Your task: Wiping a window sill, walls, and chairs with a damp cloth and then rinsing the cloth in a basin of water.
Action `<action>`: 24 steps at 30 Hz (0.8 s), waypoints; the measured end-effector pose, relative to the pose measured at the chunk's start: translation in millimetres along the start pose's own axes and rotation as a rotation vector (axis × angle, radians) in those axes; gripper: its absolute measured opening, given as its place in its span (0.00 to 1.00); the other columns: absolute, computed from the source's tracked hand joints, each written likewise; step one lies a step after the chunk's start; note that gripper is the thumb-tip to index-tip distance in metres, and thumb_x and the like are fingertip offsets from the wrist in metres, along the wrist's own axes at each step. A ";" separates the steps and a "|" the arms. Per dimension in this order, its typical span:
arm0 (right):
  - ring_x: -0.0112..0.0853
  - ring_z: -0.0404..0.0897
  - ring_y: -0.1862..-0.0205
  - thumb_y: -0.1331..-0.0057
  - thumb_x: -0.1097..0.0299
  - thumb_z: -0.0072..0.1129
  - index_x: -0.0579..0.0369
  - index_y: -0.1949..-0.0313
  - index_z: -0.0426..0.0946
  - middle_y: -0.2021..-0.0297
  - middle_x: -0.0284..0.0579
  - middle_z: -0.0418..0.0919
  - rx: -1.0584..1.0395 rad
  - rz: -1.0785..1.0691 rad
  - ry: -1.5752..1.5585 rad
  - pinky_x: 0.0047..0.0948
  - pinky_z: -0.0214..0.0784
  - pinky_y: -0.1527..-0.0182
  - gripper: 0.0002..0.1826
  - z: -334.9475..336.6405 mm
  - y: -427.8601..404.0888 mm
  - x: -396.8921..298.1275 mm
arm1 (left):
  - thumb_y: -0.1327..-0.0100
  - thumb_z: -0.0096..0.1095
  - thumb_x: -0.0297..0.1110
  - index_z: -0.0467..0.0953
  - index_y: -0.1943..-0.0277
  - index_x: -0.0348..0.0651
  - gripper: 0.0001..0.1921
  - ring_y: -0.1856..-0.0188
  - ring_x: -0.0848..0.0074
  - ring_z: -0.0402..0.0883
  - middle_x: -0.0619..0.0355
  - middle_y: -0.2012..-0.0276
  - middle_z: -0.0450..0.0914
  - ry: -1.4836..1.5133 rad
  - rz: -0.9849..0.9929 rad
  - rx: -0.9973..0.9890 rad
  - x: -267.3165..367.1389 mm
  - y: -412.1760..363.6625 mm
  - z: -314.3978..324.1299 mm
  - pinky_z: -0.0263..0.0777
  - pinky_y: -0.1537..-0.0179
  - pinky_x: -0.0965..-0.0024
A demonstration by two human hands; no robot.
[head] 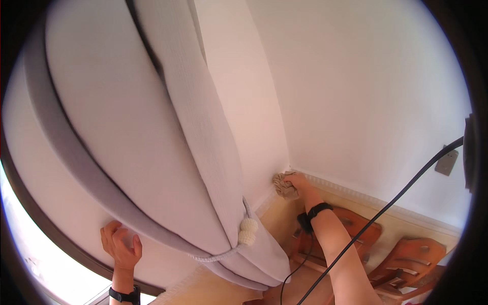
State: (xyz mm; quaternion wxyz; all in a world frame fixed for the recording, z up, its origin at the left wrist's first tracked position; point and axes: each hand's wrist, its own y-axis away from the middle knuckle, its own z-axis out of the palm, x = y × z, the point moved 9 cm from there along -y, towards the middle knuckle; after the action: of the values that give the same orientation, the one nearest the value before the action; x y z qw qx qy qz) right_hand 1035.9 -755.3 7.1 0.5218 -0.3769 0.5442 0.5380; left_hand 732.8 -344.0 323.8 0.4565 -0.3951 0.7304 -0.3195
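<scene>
My right hand (299, 182) is closed on a crumpled brown cloth (284, 186), which it holds against the wall trim in the room's corner. To the left, my left hand (121, 244) is raised with curled, parted fingers beside the edge of a long light grey curtain (129, 114); nothing shows in it. A grey cord tieback (219, 257) with cream bead-like balls (248, 231) gathers the curtain between my hands. Each wrist wears a black band.
Wooden chairs (410, 263) with slatted backs stand below my right forearm. A black cable (381, 211) crosses in front of that arm. A wall socket (446, 162) is at the right. A bright window (49, 259) with a dark frame lies at lower left.
</scene>
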 end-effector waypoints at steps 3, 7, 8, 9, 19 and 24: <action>0.29 0.72 0.68 0.51 0.72 0.55 0.63 0.60 0.70 0.70 0.42 0.74 0.054 -0.247 -0.147 0.26 0.64 0.64 0.17 25.0 37.9 -72.4 | 0.51 0.54 0.34 0.63 0.65 0.41 0.12 0.69 0.61 0.66 0.49 0.65 0.69 -0.009 -0.037 0.006 -6.4 10.8 -1.6 0.61 0.69 0.65; 0.28 0.70 0.59 0.46 0.71 0.53 0.60 0.52 0.64 0.61 0.42 0.72 0.250 -0.892 -0.241 0.25 0.62 0.56 0.21 47.8 88.9 -262.5 | 0.58 0.58 0.32 0.64 0.66 0.42 0.15 0.69 0.62 0.67 0.50 0.66 0.69 -0.039 -0.041 0.063 -44.1 -8.7 -10.5 0.61 0.70 0.65; 0.30 0.70 0.56 0.44 0.73 0.51 0.58 0.50 0.63 0.57 0.43 0.71 0.244 -1.015 -0.218 0.26 0.61 0.53 0.21 50.8 98.9 -315.2 | 0.58 0.58 0.32 0.64 0.66 0.42 0.15 0.69 0.62 0.67 0.50 0.66 0.69 -0.063 -0.060 0.090 -42.4 -18.8 -11.8 0.61 0.70 0.65; 0.30 0.70 0.56 0.44 0.73 0.51 0.58 0.50 0.63 0.57 0.43 0.71 0.228 -1.026 -0.227 0.26 0.61 0.53 0.21 60.2 102.1 -339.8 | 0.60 0.59 0.32 0.64 0.66 0.42 0.16 0.71 0.62 0.67 0.51 0.66 0.69 -0.065 -0.057 0.088 -44.7 -23.2 -18.7 0.61 0.71 0.65; 0.42 0.74 0.61 0.49 0.78 0.46 0.53 0.54 0.68 0.59 0.47 0.74 0.239 -0.530 0.564 0.32 0.67 0.60 0.19 68.6 42.9 -256.0 | 0.63 0.61 0.33 0.66 0.68 0.43 0.17 0.73 0.64 0.67 0.52 0.67 0.69 -0.105 -0.043 0.005 -8.0 8.4 -17.3 0.61 0.73 0.66; 0.43 0.75 0.65 0.51 0.76 0.47 0.54 0.56 0.70 0.64 0.50 0.76 0.184 -0.190 0.619 0.33 0.68 0.63 0.20 28.1 25.1 -115.3 | 0.60 0.61 0.34 0.65 0.65 0.40 0.18 0.69 0.62 0.68 0.51 0.65 0.69 -0.149 -0.022 0.011 -15.2 9.1 -16.9 0.62 0.71 0.65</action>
State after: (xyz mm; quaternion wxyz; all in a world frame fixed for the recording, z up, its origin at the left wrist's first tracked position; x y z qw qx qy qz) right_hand 1035.8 -741.8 127.6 0.4113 -0.5227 0.6856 0.2957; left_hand 718.8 -324.6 328.9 0.5082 -0.4233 0.6882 -0.2983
